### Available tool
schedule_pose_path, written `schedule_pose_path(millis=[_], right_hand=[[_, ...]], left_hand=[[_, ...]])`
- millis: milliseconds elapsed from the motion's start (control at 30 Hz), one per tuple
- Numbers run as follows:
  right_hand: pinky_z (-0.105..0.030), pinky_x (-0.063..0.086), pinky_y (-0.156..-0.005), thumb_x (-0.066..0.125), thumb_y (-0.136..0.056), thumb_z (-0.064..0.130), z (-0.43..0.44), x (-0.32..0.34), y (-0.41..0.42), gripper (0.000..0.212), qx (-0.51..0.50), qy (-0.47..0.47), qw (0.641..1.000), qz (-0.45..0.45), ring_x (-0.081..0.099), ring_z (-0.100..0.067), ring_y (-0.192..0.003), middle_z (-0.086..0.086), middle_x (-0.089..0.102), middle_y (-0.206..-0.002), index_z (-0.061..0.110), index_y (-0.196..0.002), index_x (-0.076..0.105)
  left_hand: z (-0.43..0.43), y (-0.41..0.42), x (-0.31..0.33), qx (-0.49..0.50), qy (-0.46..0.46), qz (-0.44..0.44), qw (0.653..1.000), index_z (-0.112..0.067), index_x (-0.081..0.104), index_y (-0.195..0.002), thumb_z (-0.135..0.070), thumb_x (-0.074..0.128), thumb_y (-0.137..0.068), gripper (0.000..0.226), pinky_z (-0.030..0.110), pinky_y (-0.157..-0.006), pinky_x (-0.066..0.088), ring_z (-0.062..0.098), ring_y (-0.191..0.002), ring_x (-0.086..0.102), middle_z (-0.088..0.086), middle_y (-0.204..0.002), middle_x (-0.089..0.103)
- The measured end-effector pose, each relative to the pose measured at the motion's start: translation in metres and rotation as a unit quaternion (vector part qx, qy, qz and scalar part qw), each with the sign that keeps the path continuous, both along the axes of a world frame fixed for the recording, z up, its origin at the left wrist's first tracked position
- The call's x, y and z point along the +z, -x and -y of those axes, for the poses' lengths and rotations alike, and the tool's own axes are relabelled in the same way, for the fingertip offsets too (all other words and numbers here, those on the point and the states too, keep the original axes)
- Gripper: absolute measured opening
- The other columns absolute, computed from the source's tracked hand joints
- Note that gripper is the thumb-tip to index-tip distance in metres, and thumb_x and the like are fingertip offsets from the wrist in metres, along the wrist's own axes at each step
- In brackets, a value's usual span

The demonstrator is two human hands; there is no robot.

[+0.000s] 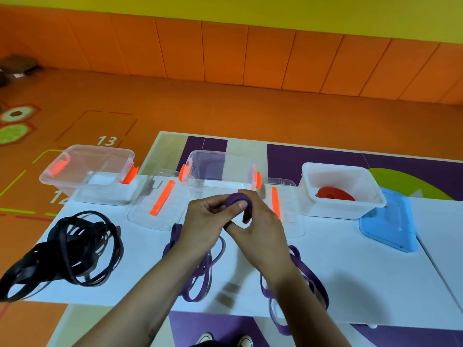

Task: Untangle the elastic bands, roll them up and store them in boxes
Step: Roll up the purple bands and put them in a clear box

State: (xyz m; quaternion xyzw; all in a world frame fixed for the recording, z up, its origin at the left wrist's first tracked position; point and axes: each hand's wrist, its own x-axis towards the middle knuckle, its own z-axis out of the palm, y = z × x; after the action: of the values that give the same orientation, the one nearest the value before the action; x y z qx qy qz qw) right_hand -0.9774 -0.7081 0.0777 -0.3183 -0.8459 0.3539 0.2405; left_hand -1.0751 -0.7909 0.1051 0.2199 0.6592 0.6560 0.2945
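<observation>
Above the white table (350, 271), my left hand (204, 221) and my right hand (255, 229) both pinch a small roll at one end of the purple elastic band (238, 200). The loose purple loops (200, 271) trail down under both wrists and off the table's front edge. A tangled heap of black elastic bands (72, 249) lies at the left. A rolled red band (334, 194) sits inside the white box (310, 186) at the right. Two clear boxes with orange latches stand open, one at the far left (82, 169) and one in the middle (220, 169).
Two clear lids with orange strips (160, 204) (283, 204) lie flat beside the clear boxes. A blue lid (390, 221) leans by the white box. Beyond the table are an orange floor and padded wall. Shoe tips show at the bottom edge.
</observation>
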Motion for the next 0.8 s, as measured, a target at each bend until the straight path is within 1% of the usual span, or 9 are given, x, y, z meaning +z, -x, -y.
schedule_pose_path(millis=[67, 167, 267, 300, 400, 467, 567, 667, 800], right_hand=[[-0.037, 0.052, -0.072, 0.066, -0.087, 0.047, 0.006, -0.001, 0.007, 0.031, -0.035, -0.011, 0.999, 0.019, 0.055, -0.012, -0.076, 0.014, 0.058, -0.088, 0.036, -0.111, 0.049], [-0.039, 0.053, -0.074, 0.058, -0.095, 0.047, 0.003, -0.003, 0.008, 0.031, -0.011, -0.035, 0.998, 0.046, 0.059, -0.017, -0.080, 0.012, 0.063, -0.097, 0.036, -0.121, 0.046], [-0.034, 0.051, -0.084, 0.056, -0.100, 0.036, -0.008, -0.004, 0.000, 0.054, 0.057, -0.022, 0.996, 0.066, 0.062, -0.016, -0.096, 0.010, 0.061, -0.118, 0.039, -0.149, 0.034], [-0.031, 0.050, -0.082, 0.055, -0.101, 0.033, -0.012, -0.004, -0.003, 0.062, 0.087, -0.015, 0.993, 0.079, 0.061, -0.014, -0.096, 0.009, 0.057, -0.120, 0.043, -0.155, 0.025], [-0.019, 0.041, -0.067, 0.052, -0.105, 0.024, -0.022, -0.002, -0.011, 0.075, 0.176, -0.020, 0.975, 0.135, 0.058, -0.013, -0.086, 0.009, 0.041, -0.114, 0.056, -0.156, 0.007], [-0.018, 0.044, -0.070, 0.051, -0.105, 0.021, -0.024, -0.001, -0.013, 0.079, 0.206, -0.019, 0.968, 0.140, 0.057, -0.011, -0.088, 0.014, 0.038, -0.115, 0.062, -0.153, 0.004], [-0.024, 0.050, -0.080, 0.055, -0.104, 0.028, -0.020, -0.003, -0.012, 0.077, 0.201, -0.011, 0.973, 0.118, 0.058, -0.010, -0.090, 0.017, 0.040, -0.113, 0.063, -0.153, 0.006], [-0.023, 0.049, -0.088, 0.063, -0.098, 0.038, -0.021, -0.003, -0.012, 0.071, 0.125, 0.004, 0.990, 0.060, 0.056, -0.003, -0.096, 0.022, 0.051, -0.111, 0.054, -0.153, 0.022], [-0.030, 0.053, -0.078, 0.067, -0.086, 0.061, -0.013, -0.001, -0.011, 0.059, 0.026, -0.003, 0.998, 0.051, 0.057, -0.006, -0.077, 0.021, 0.056, -0.080, 0.046, -0.137, 0.041]], left_hand=[[-0.003, -0.009, 0.001, 0.018, -0.001, 0.021, 1.000, -0.011, 0.081, -0.096, -0.010, 0.078, -0.087, 0.010, 0.016, -0.071, 0.055, 0.005, -0.075, 0.072, -0.003, -0.080, 0.079], [-0.003, -0.008, -0.003, 0.015, 0.009, 0.022, 1.000, -0.012, 0.081, -0.097, -0.017, 0.078, -0.088, 0.011, 0.019, -0.079, 0.056, 0.007, -0.079, 0.072, 0.004, -0.086, 0.079], [0.000, 0.008, -0.005, -0.049, 0.054, -0.005, 0.997, -0.010, 0.078, -0.095, -0.019, 0.077, -0.089, 0.011, 0.025, -0.079, 0.052, 0.014, -0.074, 0.067, 0.016, -0.085, 0.075], [0.003, 0.014, -0.005, -0.087, 0.073, -0.020, 0.993, -0.011, 0.077, -0.095, -0.019, 0.077, -0.089, 0.010, 0.025, -0.079, 0.051, 0.014, -0.074, 0.067, 0.013, -0.084, 0.075], [0.013, 0.032, -0.004, -0.178, 0.114, -0.060, 0.976, -0.016, 0.076, -0.101, -0.017, 0.080, -0.086, 0.015, 0.034, -0.086, 0.058, 0.021, -0.087, 0.074, -0.001, -0.095, 0.078], [0.017, 0.038, -0.003, -0.202, 0.114, -0.077, 0.970, -0.015, 0.076, -0.101, -0.013, 0.082, -0.085, 0.017, 0.045, -0.091, 0.057, 0.031, -0.091, 0.074, 0.003, -0.094, 0.078], [0.018, 0.038, -0.004, -0.193, 0.102, -0.104, 0.970, -0.016, 0.078, -0.096, -0.011, 0.083, -0.083, 0.014, 0.042, -0.089, 0.058, 0.025, -0.085, 0.074, 0.002, -0.085, 0.078], [0.018, 0.031, -0.005, -0.129, 0.068, -0.104, 0.984, -0.015, 0.079, -0.098, -0.010, 0.082, -0.084, 0.015, 0.030, -0.085, 0.059, 0.021, -0.086, 0.075, 0.003, -0.087, 0.079], [0.012, 0.021, -0.004, 0.007, 0.007, -0.006, 1.000, -0.018, 0.081, -0.097, -0.013, 0.079, -0.086, 0.012, 0.029, -0.085, 0.059, 0.018, -0.087, 0.075, 0.006, -0.089, 0.079]])
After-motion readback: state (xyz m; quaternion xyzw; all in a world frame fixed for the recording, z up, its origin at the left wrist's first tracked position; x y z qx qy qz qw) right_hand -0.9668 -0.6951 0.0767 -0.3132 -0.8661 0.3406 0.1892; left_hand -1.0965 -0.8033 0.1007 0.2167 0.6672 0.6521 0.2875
